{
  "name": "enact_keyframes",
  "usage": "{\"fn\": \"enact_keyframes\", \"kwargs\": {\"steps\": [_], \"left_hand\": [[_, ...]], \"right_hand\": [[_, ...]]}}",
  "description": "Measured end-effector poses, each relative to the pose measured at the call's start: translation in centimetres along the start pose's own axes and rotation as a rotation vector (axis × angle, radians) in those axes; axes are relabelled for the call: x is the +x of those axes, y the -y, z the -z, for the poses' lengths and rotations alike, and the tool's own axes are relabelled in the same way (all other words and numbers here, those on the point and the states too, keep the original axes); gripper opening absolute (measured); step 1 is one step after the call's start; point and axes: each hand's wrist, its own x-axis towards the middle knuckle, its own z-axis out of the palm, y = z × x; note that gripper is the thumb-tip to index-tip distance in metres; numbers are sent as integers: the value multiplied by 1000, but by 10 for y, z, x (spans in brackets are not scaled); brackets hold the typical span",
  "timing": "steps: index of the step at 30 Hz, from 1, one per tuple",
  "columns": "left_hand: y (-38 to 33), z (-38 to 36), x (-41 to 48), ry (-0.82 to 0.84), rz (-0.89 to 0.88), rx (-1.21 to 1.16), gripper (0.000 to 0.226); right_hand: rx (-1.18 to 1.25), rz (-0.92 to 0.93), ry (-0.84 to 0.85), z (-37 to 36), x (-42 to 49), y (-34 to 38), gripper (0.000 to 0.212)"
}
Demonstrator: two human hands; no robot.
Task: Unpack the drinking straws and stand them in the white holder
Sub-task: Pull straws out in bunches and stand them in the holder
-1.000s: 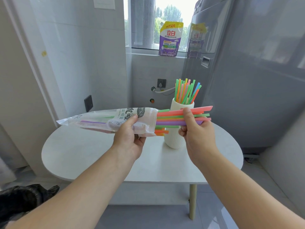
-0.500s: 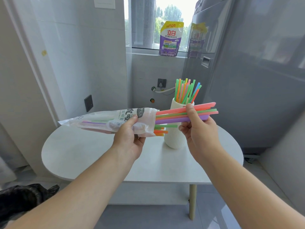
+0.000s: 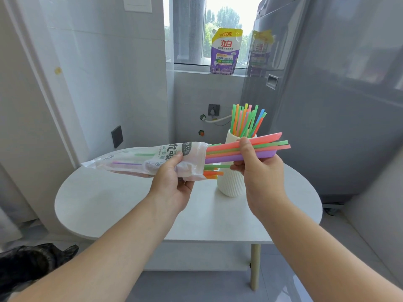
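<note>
I had left grip [image 3: 172, 184] clamped round the packet [image 3: 152, 158], level, as a brace. Right grip [image 3: 259, 171] pinched a straw bunch [image 3: 266, 152] half out, above the surface [image 3: 130, 203]. White holder [image 3: 231, 182] stood just behind, part-filled.

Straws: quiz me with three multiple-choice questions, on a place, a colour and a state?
1. Where does the white holder stand? A windowsill; B table; C floor.
2. Lowest of the straws the right hand holds? A blue; B yellow; C purple.
3. The left hand is: A gripping the plastic bag; B empty; C inside the holder.
Answers: B, its base rests on the table; C, purple lies under pink and green; A, fingers curl round the bag.
</note>
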Motion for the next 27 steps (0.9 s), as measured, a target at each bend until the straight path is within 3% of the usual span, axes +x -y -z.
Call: {"fn": "enact_keyframes", "kwargs": {"steps": [10, 27], "left_hand": [[-14, 11, 8, -23, -19, -29, 40], [-25, 17, 16, -107, -57, -51, 42]], "right_hand": [[-49, 136, -5, 20, 18, 27, 18], [-38, 170, -22, 54, 34, 72, 12]]}}
